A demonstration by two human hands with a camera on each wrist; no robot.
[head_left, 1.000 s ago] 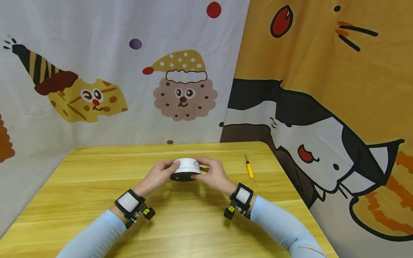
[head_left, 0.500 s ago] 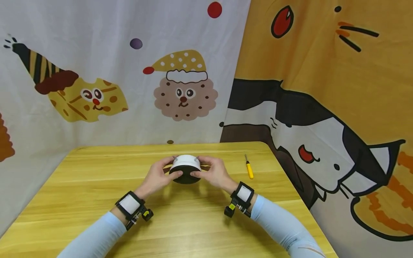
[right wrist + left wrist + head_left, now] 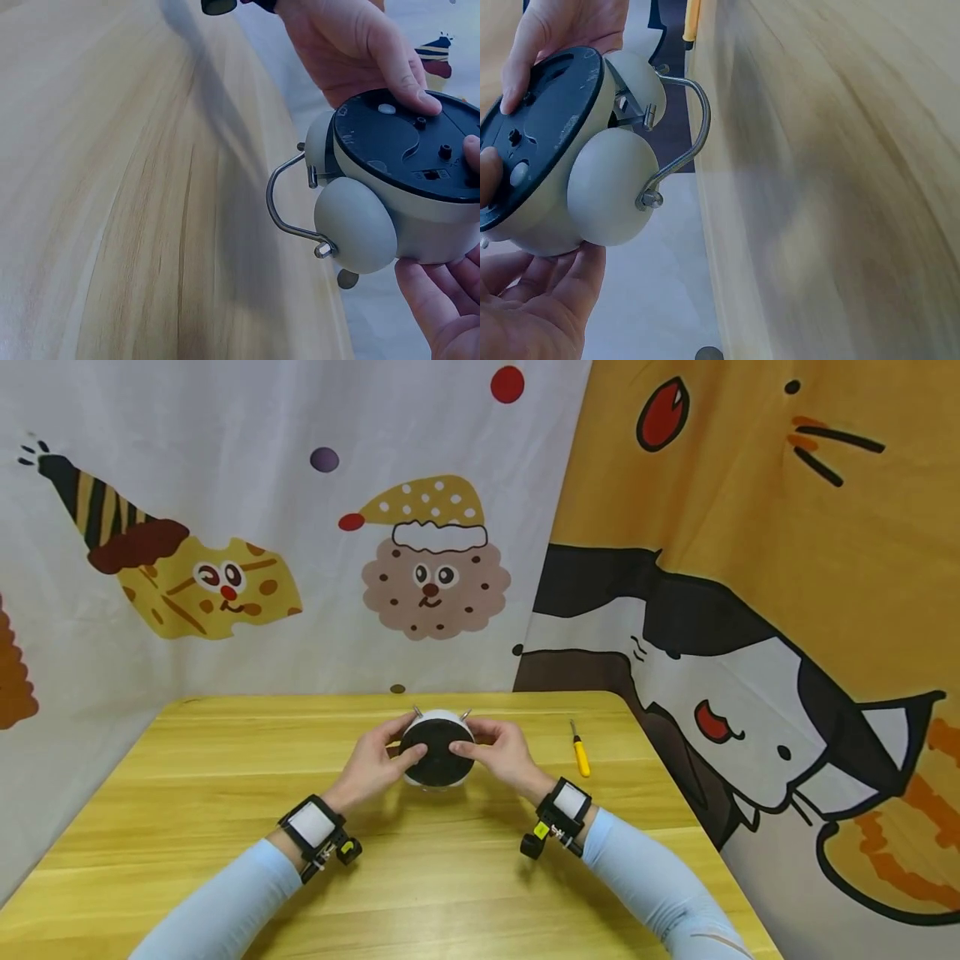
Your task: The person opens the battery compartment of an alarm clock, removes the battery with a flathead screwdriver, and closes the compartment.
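Note:
A white twin-bell alarm clock (image 3: 438,758) is held over the table in both hands, its black back facing me. Two thin metal feet stick up at its top in the head view, so it is upside down. Both rounded white bells (image 3: 613,187) and the bent metal handle (image 3: 274,196) show in the wrist views, along with small knobs on the back. My left hand (image 3: 378,760) grips the clock's left side, thumb on the back and fingers behind the case. On the other side, my right hand (image 3: 504,755) grips it the same way.
A screwdriver (image 3: 581,755) with a yellow handle lies on the wooden table (image 3: 450,885), to the right of the clock. A printed cartoon curtain (image 3: 247,443) hangs right behind the table's far edge.
The clock has been tipped so that its black back turns up toward me and its feet point upward. My left thumb has moved onto the back. The screwdriver stays put.

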